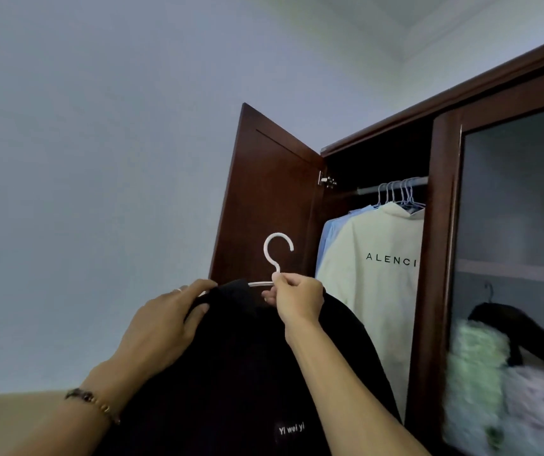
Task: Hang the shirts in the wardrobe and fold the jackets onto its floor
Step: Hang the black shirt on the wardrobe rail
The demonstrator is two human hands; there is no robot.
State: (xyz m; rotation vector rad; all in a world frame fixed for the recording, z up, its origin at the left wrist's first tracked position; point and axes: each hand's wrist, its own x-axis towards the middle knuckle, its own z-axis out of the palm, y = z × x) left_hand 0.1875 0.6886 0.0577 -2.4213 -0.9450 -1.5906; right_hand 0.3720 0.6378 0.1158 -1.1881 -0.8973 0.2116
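A black shirt (pixel 241 366) with small white lettering hangs on a white hanger (pixel 277 251), held up in front of the open wardrobe (pixel 428 225). My right hand (pixel 297 299) pinches the hanger's neck just below the hook. My left hand (pixel 168 324) grips the shirt's left shoulder over the hanger's arm. Inside the wardrobe, a cream shirt (pixel 376 281) with black letters and a light blue shirt (pixel 329 232) hang from the metal rail (pixel 367 189) on several blue hangers.
The wardrobe's left door (pixel 264 199) stands open toward me, right behind the hanger's hook. A glass-fronted door (pixel 510 258) on the right shows pale fluffy garments and a dark hanger behind it. A plain grey-blue wall fills the left side.
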